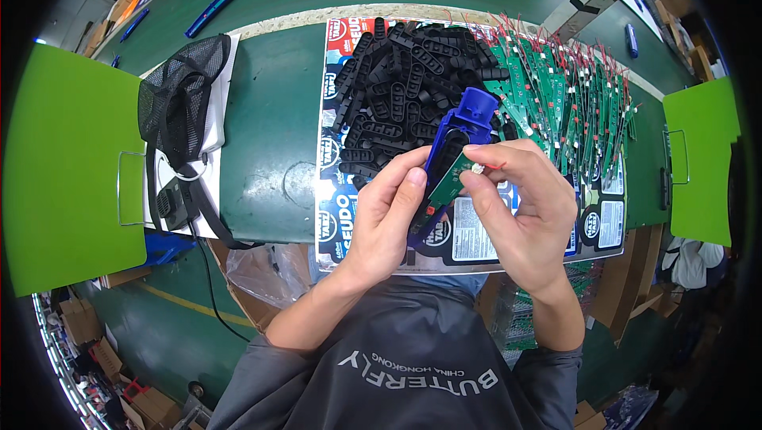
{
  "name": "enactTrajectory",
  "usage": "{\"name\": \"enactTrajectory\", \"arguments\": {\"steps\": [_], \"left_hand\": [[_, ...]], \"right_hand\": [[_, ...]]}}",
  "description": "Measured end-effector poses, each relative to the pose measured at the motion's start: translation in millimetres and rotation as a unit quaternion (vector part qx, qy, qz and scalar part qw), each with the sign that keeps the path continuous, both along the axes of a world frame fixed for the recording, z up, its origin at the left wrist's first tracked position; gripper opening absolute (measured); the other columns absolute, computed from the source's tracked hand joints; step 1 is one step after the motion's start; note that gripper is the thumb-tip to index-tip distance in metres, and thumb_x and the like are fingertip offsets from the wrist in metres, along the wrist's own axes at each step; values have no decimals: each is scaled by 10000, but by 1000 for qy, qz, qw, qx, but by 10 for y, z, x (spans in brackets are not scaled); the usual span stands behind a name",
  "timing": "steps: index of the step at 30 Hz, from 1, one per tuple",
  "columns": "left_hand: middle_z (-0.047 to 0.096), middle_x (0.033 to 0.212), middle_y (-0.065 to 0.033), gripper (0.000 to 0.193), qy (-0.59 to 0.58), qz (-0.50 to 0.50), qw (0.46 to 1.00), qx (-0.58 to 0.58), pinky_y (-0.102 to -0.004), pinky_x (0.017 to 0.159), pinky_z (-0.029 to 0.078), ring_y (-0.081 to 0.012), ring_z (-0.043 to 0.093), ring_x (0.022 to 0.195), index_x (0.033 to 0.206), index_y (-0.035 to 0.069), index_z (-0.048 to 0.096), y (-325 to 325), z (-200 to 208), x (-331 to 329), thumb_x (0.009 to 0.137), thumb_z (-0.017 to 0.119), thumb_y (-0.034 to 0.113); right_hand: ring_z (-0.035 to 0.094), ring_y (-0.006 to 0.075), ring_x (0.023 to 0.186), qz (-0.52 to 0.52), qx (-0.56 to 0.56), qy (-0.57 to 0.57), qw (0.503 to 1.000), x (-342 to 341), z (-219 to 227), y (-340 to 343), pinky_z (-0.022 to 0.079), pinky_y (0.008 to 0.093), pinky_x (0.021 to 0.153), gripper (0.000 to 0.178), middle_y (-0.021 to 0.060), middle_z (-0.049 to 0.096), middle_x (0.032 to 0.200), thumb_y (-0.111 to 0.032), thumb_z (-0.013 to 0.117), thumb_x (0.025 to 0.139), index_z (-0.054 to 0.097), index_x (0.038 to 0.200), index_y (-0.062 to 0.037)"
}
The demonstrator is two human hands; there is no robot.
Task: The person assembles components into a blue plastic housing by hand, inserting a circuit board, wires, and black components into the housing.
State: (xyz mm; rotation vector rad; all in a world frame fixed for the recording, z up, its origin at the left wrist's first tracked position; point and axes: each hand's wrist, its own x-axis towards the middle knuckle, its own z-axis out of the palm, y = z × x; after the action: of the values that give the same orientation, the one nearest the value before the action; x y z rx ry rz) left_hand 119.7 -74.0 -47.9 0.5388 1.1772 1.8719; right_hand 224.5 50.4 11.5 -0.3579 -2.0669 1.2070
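Observation:
My left hand [386,215] grips a long blue plastic housing [459,124], held upright and tilted over the bench. My right hand [525,208] pinches a narrow green circuit board [447,184] with red wires against the housing's open side. Just beyond both hands lies a heap of black slotted plastic strips [401,80]. To the right of that heap is a pile of green circuit boards with red wires [571,96].
A printed cardboard sheet [476,239] covers the green bench [270,136] under the parts. At left lie a black mesh pouch [184,88] and a black strap on a white sheet. Green panels stand at left [71,168] and right [698,160]. Blue pens [213,7] lie at the back.

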Motion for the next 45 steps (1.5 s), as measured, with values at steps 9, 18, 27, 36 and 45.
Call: {"name": "enactTrajectory", "arguments": {"steps": [9, 18, 27, 36, 45], "left_hand": [[666, 1066, -43, 385, 3, -22, 1000, -16, -229, 755, 522, -66, 617, 876, 1373, -15, 540, -5, 74, 62, 1093, 462, 238], [634, 1091, -42, 387, 30, -63, 997, -35, -253, 765, 541, -63, 595, 914, 1422, -16, 469, 19, 53, 85, 1047, 504, 75], [646, 1096, -62, 376, 54, -47, 996, -55, -242, 752, 542, -69, 606, 892, 1414, -30, 474, 5, 39, 127, 1049, 492, 60], [706, 1083, -144, 321, 170, 105, 979, -42, -293, 838, 540, -150, 676, 892, 1310, -53, 561, 25, 245, -487, 1016, 546, 74], [695, 1132, -105, 283, 272, 95, 955, -76, -251, 911, 506, -106, 650, 1004, 1266, -81, 560, 456, 386, -1347, 1003, 566, 24]], "right_hand": [[512, 193, 803, -124, 177, -13, 976, -29, -117, -37, 453, 311, 675, 394, 90, 475, 995, 65, 760, 759, 687, 1129, -50], [536, 148, 797, -143, 49, -12, 988, -65, -292, 0, 426, 301, 698, 644, 79, 519, 1033, 14, 767, 764, 498, 1348, -23], [557, 74, 866, -116, -25, -45, 992, -29, -319, 11, 426, 223, 725, 730, 60, 502, 1089, 82, 717, 796, 405, 1450, -2], [641, 142, 835, -95, -6, -101, 990, 114, -423, 405, 485, 267, 757, 298, 99, 638, 965, -33, 720, 884, 650, 1172, -2], [638, 341, 863, -18, 173, -110, 979, -15, -640, 454, 507, 440, 749, 210, 124, 632, 904, -55, 727, 828, 684, 1032, -23]]}}
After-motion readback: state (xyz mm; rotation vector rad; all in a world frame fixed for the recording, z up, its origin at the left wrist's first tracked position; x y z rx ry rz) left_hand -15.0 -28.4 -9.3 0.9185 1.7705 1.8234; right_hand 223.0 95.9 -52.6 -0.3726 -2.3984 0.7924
